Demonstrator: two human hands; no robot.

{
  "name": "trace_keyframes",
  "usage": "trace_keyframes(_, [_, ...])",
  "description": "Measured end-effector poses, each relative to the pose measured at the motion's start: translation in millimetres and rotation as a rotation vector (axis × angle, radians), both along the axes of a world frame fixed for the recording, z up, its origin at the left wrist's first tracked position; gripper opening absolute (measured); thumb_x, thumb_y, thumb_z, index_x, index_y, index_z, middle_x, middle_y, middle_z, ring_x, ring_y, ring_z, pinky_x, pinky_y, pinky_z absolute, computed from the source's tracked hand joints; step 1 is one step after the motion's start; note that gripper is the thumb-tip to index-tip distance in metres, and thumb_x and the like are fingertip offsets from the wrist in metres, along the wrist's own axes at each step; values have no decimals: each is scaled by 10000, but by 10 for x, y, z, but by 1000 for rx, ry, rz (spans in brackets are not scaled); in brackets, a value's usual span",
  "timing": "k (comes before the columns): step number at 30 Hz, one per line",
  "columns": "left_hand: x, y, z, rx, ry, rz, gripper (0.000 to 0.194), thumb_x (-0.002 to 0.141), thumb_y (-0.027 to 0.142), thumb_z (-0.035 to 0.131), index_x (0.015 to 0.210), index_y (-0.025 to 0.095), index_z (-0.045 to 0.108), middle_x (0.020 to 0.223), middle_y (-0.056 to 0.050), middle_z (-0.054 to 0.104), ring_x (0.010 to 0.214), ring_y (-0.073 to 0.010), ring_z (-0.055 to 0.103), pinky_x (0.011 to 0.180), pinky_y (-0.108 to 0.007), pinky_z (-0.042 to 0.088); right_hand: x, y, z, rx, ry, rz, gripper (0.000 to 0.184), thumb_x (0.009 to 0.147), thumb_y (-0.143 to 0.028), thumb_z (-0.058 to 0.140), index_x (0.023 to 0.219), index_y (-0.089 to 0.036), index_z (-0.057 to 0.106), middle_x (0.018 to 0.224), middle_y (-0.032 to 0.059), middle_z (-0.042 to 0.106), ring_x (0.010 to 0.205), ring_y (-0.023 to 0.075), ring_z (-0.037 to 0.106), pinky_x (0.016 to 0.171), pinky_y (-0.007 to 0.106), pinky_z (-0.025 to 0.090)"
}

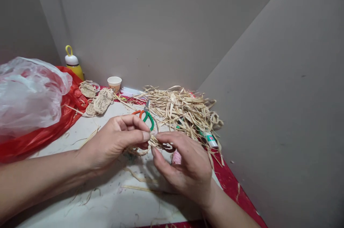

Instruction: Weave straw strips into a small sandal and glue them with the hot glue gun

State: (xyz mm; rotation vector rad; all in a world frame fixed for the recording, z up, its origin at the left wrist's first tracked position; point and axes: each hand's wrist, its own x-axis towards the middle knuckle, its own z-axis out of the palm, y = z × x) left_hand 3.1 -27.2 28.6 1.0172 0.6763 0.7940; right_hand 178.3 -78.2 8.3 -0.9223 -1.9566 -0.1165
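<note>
Both hands meet over the white table top. My left hand is closed, its thumb and fingers pinching a braided straw piece. My right hand is closed too and pinches the same straw braid from the right side. Part of the braid loops down under my left palm and is partly hidden. Just beyond the hands lie scissors with one orange and one green handle. A heap of loose dry straw strips sits behind my right hand.
Woven straw pieces lie at the back left near a paper cup and a yellow bottle. A red bag under a clear plastic bag fills the left. A small tube lies right. Grey walls enclose the corner.
</note>
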Motion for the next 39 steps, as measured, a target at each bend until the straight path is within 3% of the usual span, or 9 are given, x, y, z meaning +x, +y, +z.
trace_keyframes(5, [3, -43, -7, -32, -61, -3, 121, 758, 138, 730, 801, 169, 622, 653, 38, 632, 588, -63, 573, 589, -168, 429, -16, -16, -14, 10, 46, -3, 262, 802, -59, 633, 1016, -195, 568, 830, 38, 709, 765, 162, 676, 697, 275, 526])
trace_keyframes(11, [-15, -29, 12, 60, -37, -24, 119, 773, 216, 745, 779, 143, 651, 678, 27, 627, 621, -71, 579, 611, -180, 445, -11, -24, 3, -2, 84, 9, 301, 799, -59, 634, 1059, -198, 574, 893, 32, 715, 811, 149, 678, 741, 263, 537])
trace_keyframes(14, [-37, 1, 45, 98, 27, -39, 130, 743, 196, 763, 781, 148, 648, 690, 24, 633, 642, -84, 579, 623, -194, 446, -2, -45, 8, -69, 95, 7, 330, 790, -85, 653, 1085, -212, 574, 918, 24, 708, 806, 147, 678, 739, 263, 547])
trace_keyframes(19, [-63, 51, 120, 186, 153, -10, 128, 721, 197, 764, 741, 158, 644, 657, 30, 616, 621, -88, 548, 590, -195, 408, 46, -81, 55, -254, 239, 7, 502, 783, -134, 666, 1258, -208, 522, 1074, 62, 682, 969, 188, 673, 855, 315, 547])
trace_keyframes(22, [-67, 64, 147, 239, 199, -41, 97, 729, 186, 739, 727, 161, 645, 635, 39, 585, 591, -84, 512, 562, -195, 386, 71, -77, 141, -274, 217, -35, 331, 813, -124, 648, 1134, -203, 634, 1009, 55, 710, 932, 183, 670, 856, 327, 531])
trace_keyframes(27, [-68, 47, 121, 340, 255, -129, 56, 753, 179, 705, 727, 162, 658, 622, 35, 577, 587, -84, 491, 555, -193, 385, 60, -58, 262, -354, 114, -3, 116, 799, -109, 666, 884, -159, 727, 830, 50, 715, 761, 151, 667, 676, 255, 525])
trace_keyframes(39, [-47, 24, 102, 428, 323, -138, 62, 717, 102, 661, 704, 160, 680, 662, 13, 638, 637, -111, 550, 601, -206, 439, -18, -77, 189, -370, 49, -23, 144, 762, -56, 595, 711, -183, 640, 689, 6, 652, 624, 137, 606, 576, 247, 471])
